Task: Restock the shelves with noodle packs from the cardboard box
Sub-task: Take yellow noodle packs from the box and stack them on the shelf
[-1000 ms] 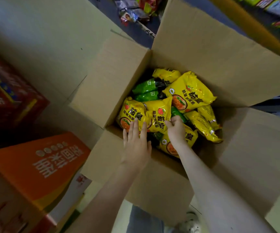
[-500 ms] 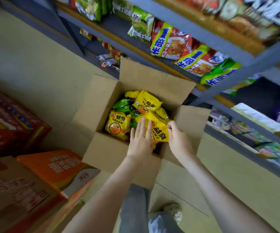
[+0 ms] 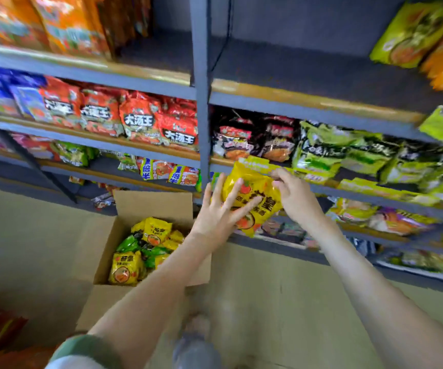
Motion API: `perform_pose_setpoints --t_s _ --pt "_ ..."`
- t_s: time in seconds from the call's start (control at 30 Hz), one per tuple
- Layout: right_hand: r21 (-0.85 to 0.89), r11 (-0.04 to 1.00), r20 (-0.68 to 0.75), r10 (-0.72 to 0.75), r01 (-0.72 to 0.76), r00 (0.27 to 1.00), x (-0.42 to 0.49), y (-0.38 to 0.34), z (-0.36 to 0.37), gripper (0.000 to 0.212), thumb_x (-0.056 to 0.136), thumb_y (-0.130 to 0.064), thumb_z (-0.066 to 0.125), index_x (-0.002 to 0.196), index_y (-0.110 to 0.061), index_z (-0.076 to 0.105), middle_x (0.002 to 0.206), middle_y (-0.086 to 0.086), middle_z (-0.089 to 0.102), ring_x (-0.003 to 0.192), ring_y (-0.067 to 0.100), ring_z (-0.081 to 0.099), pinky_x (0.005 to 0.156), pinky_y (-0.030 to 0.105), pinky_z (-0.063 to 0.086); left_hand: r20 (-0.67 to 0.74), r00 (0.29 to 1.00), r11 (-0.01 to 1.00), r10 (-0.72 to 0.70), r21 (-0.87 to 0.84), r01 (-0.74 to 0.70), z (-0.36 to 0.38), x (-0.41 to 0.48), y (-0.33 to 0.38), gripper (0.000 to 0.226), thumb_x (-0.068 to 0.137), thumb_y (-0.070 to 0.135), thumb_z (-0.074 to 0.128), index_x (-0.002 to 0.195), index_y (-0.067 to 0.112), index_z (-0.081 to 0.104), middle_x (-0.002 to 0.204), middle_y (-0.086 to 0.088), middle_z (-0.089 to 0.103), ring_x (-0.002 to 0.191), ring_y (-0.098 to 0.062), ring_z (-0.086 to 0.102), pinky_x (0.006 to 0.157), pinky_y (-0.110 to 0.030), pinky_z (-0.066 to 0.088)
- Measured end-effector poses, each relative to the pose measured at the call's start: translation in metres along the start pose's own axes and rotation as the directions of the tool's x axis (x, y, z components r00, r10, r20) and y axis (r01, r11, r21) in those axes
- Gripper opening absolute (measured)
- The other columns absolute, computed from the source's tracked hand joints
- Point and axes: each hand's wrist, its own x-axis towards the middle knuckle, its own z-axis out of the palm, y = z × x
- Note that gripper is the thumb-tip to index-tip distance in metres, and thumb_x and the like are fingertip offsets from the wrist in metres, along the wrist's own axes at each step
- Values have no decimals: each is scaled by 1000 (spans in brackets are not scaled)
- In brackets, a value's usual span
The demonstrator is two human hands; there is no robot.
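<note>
A: Where's the pack [image 3: 252, 201]?

B: Held in the air between both hands, in front of a shelf [image 3: 374, 199] edge just right of the post [image 3: 200, 102]. The box [image 3: 154, 206] sits on the floor below and to the left, with more inside.

A: And the grip?

B: The left hand [image 3: 219, 213] lies flat on the printed face with its fingers straight and spread. The right hand [image 3: 296, 199] pinches the upper right edge.

A: Which way does it lie?

B: The long axis runs roughly up and down, leaning a little, with its face toward the camera. The shelf lies straight beyond it, so I'd judge the move is a push forward. The right hand is nearer the green packs [image 3: 321, 155].

A: Which slot?

B: I can't tell, it's too blurred.
</note>
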Motion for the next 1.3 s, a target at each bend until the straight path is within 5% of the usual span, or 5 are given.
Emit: perform_pose_setpoints --t_s 0.3,0.7,0.93,1.17,1.3 --pt "46 996 -339 -59 79 939 -5 15 -118 20 102 -16 39 116 -10 53 96 -3 56 87 18 54 70 32 38 -226 949 966 222 -80 -245 -58 123 44 87 66 22 81 139 33 36 147 -17 20 116 -46 36 85 -58 51" --pt "-378 870 -665 -492 315 561 45 -11 -186 31 97 -29 45 124 -14 47 119 5 56 114 18 45 99 41 36 -669 665 928 331 103 -358 -99 249 33 104 60 -7 82 144 27 29 157 -9 -6 133 -29 19 108 -39 30" --pt "-789 590 -409 -713 172 570 68 20 -181 87 83 -47 65 149 -25 12 152 9 18 138 32 21 111 60 20 -657 664 909 357 81 -408 -87 268 21 109 64 -14 72 150 26 18 158 -6 -13 133 -28 15 88 -43 51" --pt "-822 568 -435 -683 51 587 80 55 -197 94 79 -39 74 149 -24 15 152 12 18 138 35 22 108 60 27 -667 649 900 366 76 -430 -70 298 42 75 72 -9 64 137 19 38 144 -14 16 126 -31 16 80 -43 55" --pt "-755 651 -447 -598 78 665 98 76 -225 93 78 -40 74 150 -25 17 155 10 14 140 34 17 109 57 24 -541 797 939 267 -40 -342 -57 331 57 90 64 -1 80 138 25 37 147 -14 19 114 -37 33 63 -40 57"
